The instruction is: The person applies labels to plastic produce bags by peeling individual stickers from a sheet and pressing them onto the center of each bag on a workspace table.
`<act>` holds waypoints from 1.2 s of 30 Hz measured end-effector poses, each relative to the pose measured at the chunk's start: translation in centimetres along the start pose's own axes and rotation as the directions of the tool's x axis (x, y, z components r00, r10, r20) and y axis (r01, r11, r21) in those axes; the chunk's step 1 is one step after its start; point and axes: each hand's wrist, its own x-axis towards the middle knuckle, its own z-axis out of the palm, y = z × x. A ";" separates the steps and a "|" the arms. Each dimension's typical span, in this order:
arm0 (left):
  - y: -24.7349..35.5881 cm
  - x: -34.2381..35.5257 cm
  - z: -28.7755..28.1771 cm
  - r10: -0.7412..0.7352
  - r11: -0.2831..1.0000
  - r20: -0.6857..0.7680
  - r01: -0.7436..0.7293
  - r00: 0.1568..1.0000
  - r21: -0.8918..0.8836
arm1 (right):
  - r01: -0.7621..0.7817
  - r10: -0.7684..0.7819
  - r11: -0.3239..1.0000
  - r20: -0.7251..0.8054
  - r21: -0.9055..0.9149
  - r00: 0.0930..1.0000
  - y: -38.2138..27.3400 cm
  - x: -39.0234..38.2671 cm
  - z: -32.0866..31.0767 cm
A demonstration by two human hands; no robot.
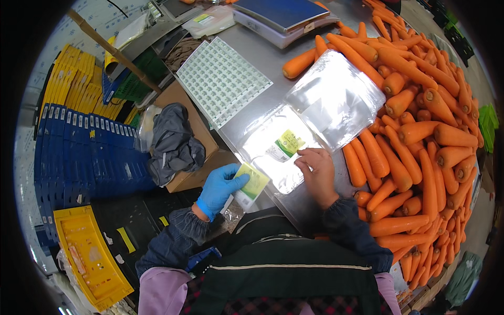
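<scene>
My left hand (220, 188), in a blue glove, pinches a small stack of yellow-green and white label cards (253, 184) near the table's front edge. A single label card (290, 142) of the same kind lies over a clear plastic bag (262, 131) on the metal table. At that card's lower right edge is my bare right hand (317, 173), its fingers curled and the thumb and forefinger close together at the edge. Just beyond it lies a pile of shiny clear plastic bags (341, 97). To the right is a large heap of carrots (415, 126).
A sheet of printed stickers (223, 79) lies at the table's far left, with a weighing scale (286, 18) behind. Left of the table are a cardboard box (210, 136) with grey cloth (176, 144), stacked blue crates (89, 157), a yellow crate (92, 257) and a bamboo pole (113, 50).
</scene>
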 end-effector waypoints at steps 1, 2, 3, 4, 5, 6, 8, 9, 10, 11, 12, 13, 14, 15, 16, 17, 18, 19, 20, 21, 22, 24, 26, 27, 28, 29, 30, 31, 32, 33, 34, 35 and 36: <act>0.0 0.2 0.2 0.010 0.998 0.018 -0.008 1.000 -0.067 | -0.014 0.013 0.999 0.014 0.031 1.000 -0.1 0.1 -0.2; 0.1 0.4 0.6 0.013 0.998 0.033 -0.011 0.999 -0.059 | -0.029 0.027 0.998 0.027 0.059 0.999 -0.2 0.2 -0.5; 0.2 0.6 1.1 0.017 0.999 0.048 -0.015 0.999 -0.051 | -0.044 0.041 0.995 0.039 0.087 0.998 -0.4 0.4 -0.8; 0.4 0.7 1.4 0.021 0.999 0.064 -0.018 0.998 -0.043 | -0.104 0.095 0.984 0.064 0.145 0.993 -0.6 0.6 -1.1; 0.4 0.7 1.4 0.011 0.999 0.088 -0.014 0.996 0.042 | -0.164 0.150 0.967 0.088 0.197 0.985 -0.7 0.8 -1.4; 0.6 0.8 1.7 0.005 0.998 0.102 -0.011 0.995 0.054 | -0.225 0.202 0.943 0.114 0.247 0.973 -0.6 1.0 -1.6; 1.1 0.8 1.9 -0.008 0.997 0.121 -0.002 0.993 0.079 | -0.307 0.315 0.908 0.017 0.286 0.949 0.2 1.0 -2.0; 0.9 1.1 2.0 -0.006 0.995 0.088 -0.002 0.996 0.098 | -0.345 0.371 0.886 -0.027 0.310 0.928 0.4 1.1 -2.2; 0.7 1.5 2.0 -0.005 0.993 0.056 -0.002 0.998 0.117 | -0.327 0.441 0.811 -0.140 0.485 0.887 0.7 1.1 -2.7; 0.3 1.7 1.8 -0.006 0.991 0.008 0.005 1.000 0.135 | -0.275 0.520 0.710 -0.219 0.648 0.826 -0.1 1.7 -3.4; -0.1 2.2 1.9 0.048 0.980 -0.026 -0.042 0.998 0.192 | -0.192 0.605 0.598 -0.282 0.778 0.744 -0.9 2.1 -4.2; -0.5 2.9 2.1 0.103 0.964 -0.058 -0.086 0.993 0.251 | -0.152 0.574 0.647 -0.346 0.747 0.742 -1.5 2.3 -4.6; -0.7 3.7 2.6 0.159 0.943 -0.080 -0.127 0.984 0.307 | -0.113 0.538 0.697 -0.413 0.708 0.735 -2.0 2.3 -5.1; -0.3 4.5 3.7 0.179 0.925 -0.146 -0.116 0.973 0.362 | -0.071 0.497 0.744 -0.478 0.665 0.725 -2.3 2.3 -5.3; 0.4 5.3 4.7 0.154 0.919 -0.162 -0.081 0.975 0.385 | -0.122 0.425 0.803 -0.417 0.583 0.804 -1.9 1.7 -5.0; 1.4 6.5 5.9 0.128 0.911 -0.167 -0.050 0.978 0.408 | -0.161 0.359 0.860 -0.349 0.485 0.866 -0.9 0.7 -4.5; 2.2 7.4 6.7 0.105 0.901 -0.185 -0.015 0.977 0.433 | -0.182 0.296 0.904 -0.259 0.387 0.919 -0.3 0.1 -3.8; 1.6 9.0 7.3 0.164 0.874 -0.203 -0.047 0.965 0.484 | -0.143 0.175 0.971 -0.158 0.193 0.972 0.0 -0.3 -2.8; 0.1 11.1 7.5 0.226 0.842 -0.218 -0.078 0.949 0.534 | -0.068 0.068 0.998 -0.031 0.000 0.997 -0.4 -0.4 -1.7; -1.1 12.7 7.3 0.287 0.805 -0.228 -0.105 0.930 0.584 | 0.022 -0.017 0.994 0.049 -0.108 0.999 -0.7 -0.2 -0.9; -1.7 13.4 6.9 0.339 0.732 -0.228 -0.104 0.913 0.673 | 0.121 -0.094 0.972 0.138 -0.202 0.986 -1.1 0.4 0.0; -1.5 14.1 6.6 0.439 0.561 -0.202 -0.092 0.876 0.822 | 0.242 -0.159 0.923 0.276 -0.298 0.948 -1.4 0.6 0.8; -0.7 13.0 5.4 0.277 0.583 -0.103 -0.082 0.955 0.809 | 0.269 -0.146 0.908 0.359 -0.320 0.922 -1.4 -0.1 0.8; 0.3 11.9 5.0 0.140 0.640 -0.063 -0.042 0.988 0.767 | 0.260 -0.147 0.908 0.332 -0.327 0.932 -1.2 -0.4 0.7; 1.0 10.4 4.3 0.006 0.687 -0.022 0.012 1.000 0.726 | 0.263 -0.153 0.905 0.322 -0.334 0.934 -1.3 -0.4 0.7; 0.9 8.7 3.4 -0.023 0.743 0.024 0.001 0.999 0.669 | 0.266 -0.159 0.901 0.311 -0.341 0.937 -1.4 -0.4 0.6; 0.6 7.1 2.5 -0.046 0.796 0.072 -0.007 0.996 0.606 | 0.272 -0.168 0.897 0.301 -0.348 0.939 -1.5 -0.4 0.6; 1.0 5.9 1.7 -0.093 0.730 0.116 -0.012 0.989 0.683 | 0.269 -0.169 0.898 0.292 -0.347 0.941 -1.4 -0.4 0.6; 1.7 4.5 1.2 -0.143 0.658 0.152 -0.020 0.978 0.753 | 0.269 -0.173 0.900 0.284 -0.343 0.943 -1.3 -0.3 0.4; 2.5 2.8 1.4 -0.165 0.750 0.135 0.036 0.977 0.660 | 0.269 -0.177 0.901 0.277 -0.341 0.945 -1.1 -0.3 0.3; 2.4 2.0 1.2 -0.216 0.721 0.155 0.050 0.964 0.692 | 0.215 -0.145 0.945 0.276 -0.246 0.950 -0.8 -0.4 0.0; 1.9 1.0 0.9 -0.033 0.792 0.208 -0.102 0.977 0.602 | 0.164 -0.119 0.976 0.282 -0.141 0.952 -0.7 -0.5 -0.2; 1.5 0.2 0.7 0.155 0.826 0.241 -0.259 0.958 0.501 | 0.108 -0.093 0.993 0.291 -0.036 0.952 -0.5 -0.5 -0.4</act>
